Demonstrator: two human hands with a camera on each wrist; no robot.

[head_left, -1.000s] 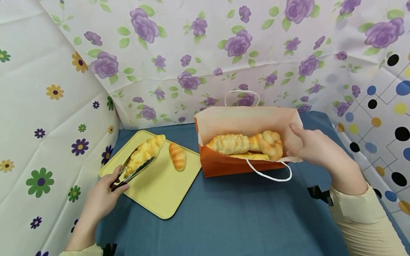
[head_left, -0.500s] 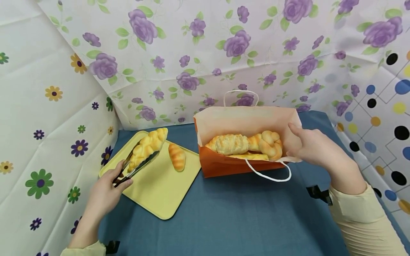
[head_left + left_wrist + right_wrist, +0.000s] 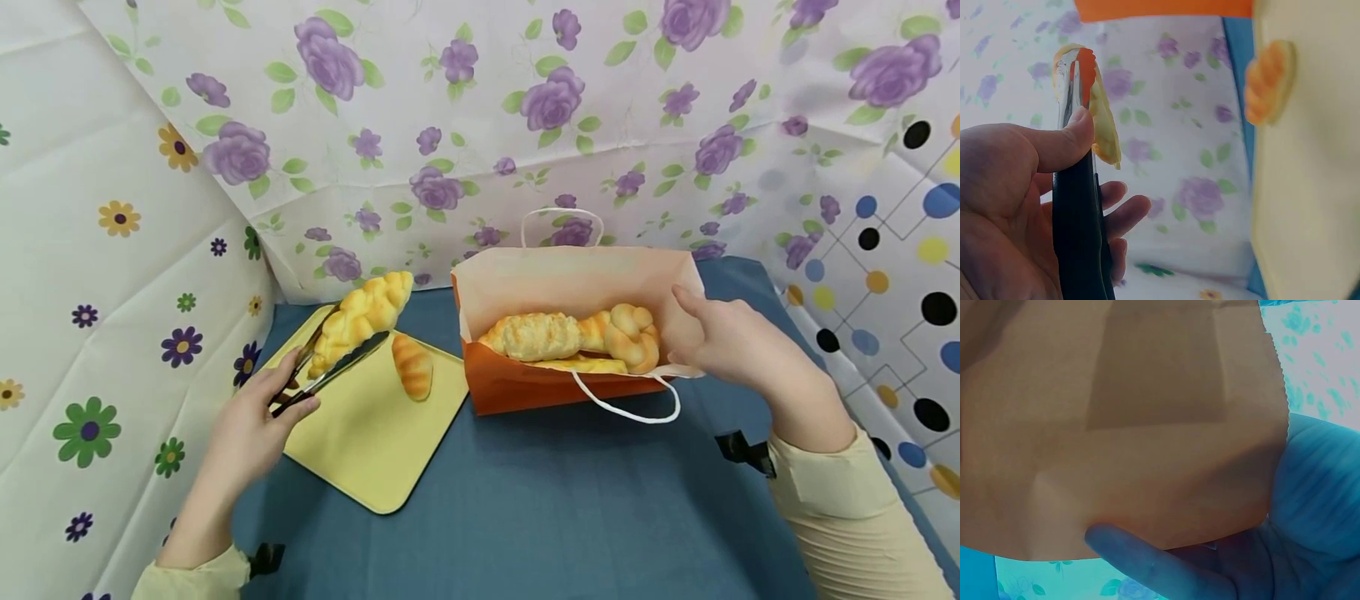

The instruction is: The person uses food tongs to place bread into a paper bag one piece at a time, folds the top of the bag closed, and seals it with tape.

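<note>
In the head view my left hand [image 3: 251, 421] grips black-handled tongs [image 3: 341, 367], whose tips clasp a braided yellow bread loaf [image 3: 367, 312] raised over the tray. The left wrist view shows thumb and fingers around the tongs [image 3: 1079, 212], the bread [image 3: 1107, 131] partly hidden behind them. A small ridged bread roll [image 3: 412, 367] lies on the yellow tray [image 3: 367, 458]. My right hand [image 3: 738, 342] pinches the side edge of an orange paper bag [image 3: 510, 392], with the thumb inside the opening. Several breads, among them a knotted roll [image 3: 632, 337], lie inside the bag.
The bag has white rope handles [image 3: 630, 414] at front and back, and its mouth faces me. Tray and bag stand side by side on a blue cloth [image 3: 570, 500]. A floral sheet [image 3: 420, 125] hangs behind, with patterned sheets at both sides.
My left hand has lifted the tongs and braided loaf up and slightly right, away from the tray. My right hand and the bag have stayed in place.
</note>
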